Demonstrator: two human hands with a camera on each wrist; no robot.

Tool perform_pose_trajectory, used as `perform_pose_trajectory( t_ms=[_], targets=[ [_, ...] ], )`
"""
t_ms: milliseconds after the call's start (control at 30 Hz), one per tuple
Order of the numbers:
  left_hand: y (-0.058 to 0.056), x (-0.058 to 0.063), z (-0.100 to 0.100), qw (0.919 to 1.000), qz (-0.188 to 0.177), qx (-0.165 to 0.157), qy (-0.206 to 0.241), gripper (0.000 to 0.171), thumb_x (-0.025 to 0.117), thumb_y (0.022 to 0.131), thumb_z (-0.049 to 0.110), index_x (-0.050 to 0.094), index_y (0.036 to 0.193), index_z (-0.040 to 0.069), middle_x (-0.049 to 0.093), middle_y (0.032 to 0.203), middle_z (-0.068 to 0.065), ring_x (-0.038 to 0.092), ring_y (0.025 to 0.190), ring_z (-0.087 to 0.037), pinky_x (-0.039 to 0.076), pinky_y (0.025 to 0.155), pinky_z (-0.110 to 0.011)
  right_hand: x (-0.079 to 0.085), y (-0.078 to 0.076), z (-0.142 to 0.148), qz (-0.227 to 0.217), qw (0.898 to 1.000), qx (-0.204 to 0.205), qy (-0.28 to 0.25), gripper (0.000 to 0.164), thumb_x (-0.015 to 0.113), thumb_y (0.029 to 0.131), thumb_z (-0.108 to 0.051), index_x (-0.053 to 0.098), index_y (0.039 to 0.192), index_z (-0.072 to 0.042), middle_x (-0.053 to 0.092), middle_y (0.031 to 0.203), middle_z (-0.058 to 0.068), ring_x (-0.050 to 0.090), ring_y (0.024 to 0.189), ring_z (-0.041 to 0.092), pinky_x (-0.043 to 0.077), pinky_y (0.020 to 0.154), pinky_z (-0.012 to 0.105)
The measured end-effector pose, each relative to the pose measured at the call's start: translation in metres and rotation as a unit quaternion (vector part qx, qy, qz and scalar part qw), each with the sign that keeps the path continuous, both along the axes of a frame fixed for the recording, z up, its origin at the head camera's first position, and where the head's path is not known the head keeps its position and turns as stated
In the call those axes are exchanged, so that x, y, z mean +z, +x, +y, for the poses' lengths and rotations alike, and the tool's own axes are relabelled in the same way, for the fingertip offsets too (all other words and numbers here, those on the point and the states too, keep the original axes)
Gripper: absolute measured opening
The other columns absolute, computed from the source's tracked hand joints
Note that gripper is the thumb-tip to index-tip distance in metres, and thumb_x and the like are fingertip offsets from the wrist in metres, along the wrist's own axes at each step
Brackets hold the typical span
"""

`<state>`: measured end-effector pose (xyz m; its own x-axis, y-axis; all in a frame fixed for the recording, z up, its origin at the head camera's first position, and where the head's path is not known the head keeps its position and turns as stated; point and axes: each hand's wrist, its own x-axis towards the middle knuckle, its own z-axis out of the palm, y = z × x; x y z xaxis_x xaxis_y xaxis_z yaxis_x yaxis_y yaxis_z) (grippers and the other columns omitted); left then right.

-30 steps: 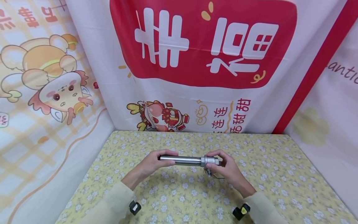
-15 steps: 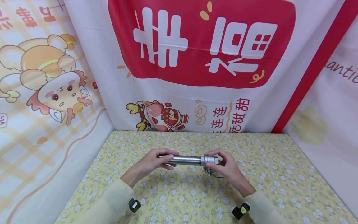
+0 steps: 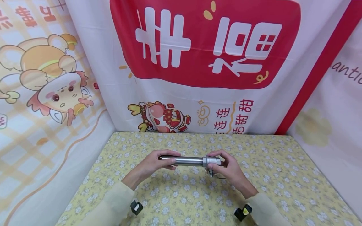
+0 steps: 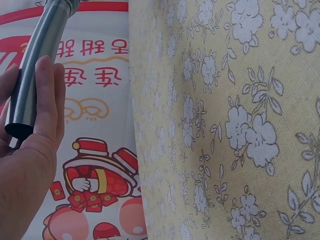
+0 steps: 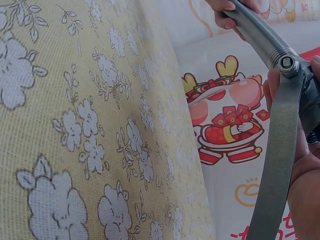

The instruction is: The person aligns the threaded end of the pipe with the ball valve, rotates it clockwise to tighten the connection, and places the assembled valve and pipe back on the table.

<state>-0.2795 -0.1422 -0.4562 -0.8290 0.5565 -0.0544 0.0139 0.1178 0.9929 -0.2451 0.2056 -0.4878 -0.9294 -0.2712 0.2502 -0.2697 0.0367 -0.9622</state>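
A smooth steel pipe (image 3: 189,161) is held level above the table, joined at its right end to a metal ball valve (image 3: 212,160). My left hand (image 3: 152,162) grips the pipe's free end, thumb in front and fingers behind. In the left wrist view the dark end of the pipe (image 4: 39,57) shows beside the palm. My right hand (image 3: 231,169) holds the valve body between thumb and fingers. A long flat lever (image 5: 277,160) hangs from the valve in the right wrist view, and threads (image 5: 281,56) show where the pipe meets it.
A yellow floral cloth (image 3: 181,191) covers the table. Printed fabric walls stand behind it (image 3: 96,62) and on both sides. Black wrist straps (image 3: 243,212) sit at both sleeves.
My left thumb has risen over the pipe and come partly back down, its fingers shifting round the free end. The right hand stays in place on the valve.
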Motion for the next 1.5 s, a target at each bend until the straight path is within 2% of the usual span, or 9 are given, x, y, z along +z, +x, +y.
perform_pose_trajectory(
  t_ms=[300,400,533,633,733,933,1200,1367,1500],
  targets=[
    [-0.001,0.002,-0.001,0.9998,0.011,0.011,-0.009,0.042,0.076,0.105,0.026,0.072,0.144,0.010,0.063,0.149,-0.017,0.075,0.117,-0.032,0.063,0.103,-0.044,0.003,-0.001,-0.001,-0.003,1.000,-0.009,0.011,0.038,0.080,0.101,-0.009,0.064,0.135,-0.002,0.062,0.140,0.012,0.082,0.092,0.023,0.068,0.074,0.035],
    [0.000,0.003,-0.001,0.9997,0.016,0.014,-0.013,0.042,0.076,0.105,0.026,0.072,0.144,0.010,0.065,0.147,-0.016,0.076,0.113,-0.027,0.062,0.104,-0.046,0.004,-0.001,-0.002,-0.007,1.000,-0.014,0.014,0.039,0.080,0.100,-0.009,0.064,0.135,-0.002,0.061,0.141,0.014,0.082,0.093,0.023,0.068,0.074,0.034],
    [0.000,0.004,-0.001,0.9996,0.016,0.017,-0.013,0.041,0.077,0.105,0.025,0.072,0.143,0.011,0.068,0.144,-0.015,0.077,0.109,-0.025,0.058,0.108,-0.055,0.005,-0.001,-0.003,-0.015,1.000,-0.018,0.015,0.039,0.080,0.100,-0.009,0.064,0.134,-0.001,0.060,0.143,0.021,0.081,0.093,0.022,0.067,0.076,0.034],
    [0.000,0.005,-0.001,0.9996,0.016,0.018,-0.013,0.041,0.077,0.105,0.025,0.072,0.143,0.011,0.069,0.142,-0.014,0.077,0.110,-0.026,0.059,0.108,-0.055,0.005,-0.001,-0.004,-0.021,0.999,-0.022,0.017,0.039,0.080,0.100,-0.009,0.064,0.135,-0.001,0.059,0.143,0.023,0.081,0.093,0.022,0.067,0.077,0.035],
    [0.000,0.006,-0.001,0.9995,0.019,0.020,-0.013,0.042,0.077,0.105,0.025,0.072,0.143,0.011,0.071,0.140,-0.014,0.077,0.112,-0.030,0.060,0.106,-0.051,0.007,-0.001,-0.005,-0.028,0.999,-0.027,0.019,0.039,0.081,0.100,-0.011,0.064,0.135,-0.003,0.059,0.144,0.022,0.081,0.094,0.023,0.068,0.078,0.035],
    [-0.002,0.007,-0.003,0.9997,0.016,0.019,-0.006,0.042,0.077,0.105,0.025,0.072,0.144,0.010,0.072,0.138,-0.014,0.077,0.113,-0.033,0.056,0.110,-0.059,0.010,-0.001,-0.008,-0.041,0.999,-0.028,0.019,0.040,0.082,0.100,-0.013,0.064,0.135,-0.006,0.058,0.143,0.018,0.081,0.095,0.025,0.068,0.078,0.036],
    [-0.006,0.010,-0.002,0.9994,0.026,0.017,-0.015,0.042,0.078,0.104,0.026,0.072,0.143,0.011,0.073,0.137,-0.013,0.077,0.112,-0.035,0.059,0.107,-0.052,0.012,-0.004,-0.006,-0.045,0.998,-0.032,0.018,0.040,0.082,0.100,-0.015,0.065,0.136,-0.007,0.060,0.143,0.018,0.081,0.095,0.026,0.067,0.077,0.035],
    [-0.006,0.008,-0.003,0.9994,0.025,0.015,-0.019,0.042,0.077,0.104,0.028,0.072,0.143,0.012,0.072,0.138,-0.012,0.076,0.114,-0.038,0.060,0.105,-0.048,0.009,-0.003,-0.007,-0.052,0.998,-0.033,0.012,0.041,0.083,0.099,-0.013,0.066,0.135,-0.005,0.060,0.142,0.020,0.082,0.094,0.027,0.068,0.076,0.036],
    [-0.005,0.006,-0.004,0.9993,0.017,0.022,-0.023,0.043,0.078,0.103,0.031,0.073,0.142,0.015,0.072,0.139,-0.010,0.076,0.113,-0.035,0.060,0.105,-0.048,0.008,-0.003,-0.008,-0.062,0.997,-0.034,0.010,0.041,0.083,0.098,-0.014,0.066,0.135,-0.006,0.061,0.142,0.019,0.082,0.094,0.028,0.068,0.076,0.037]
  ],
)
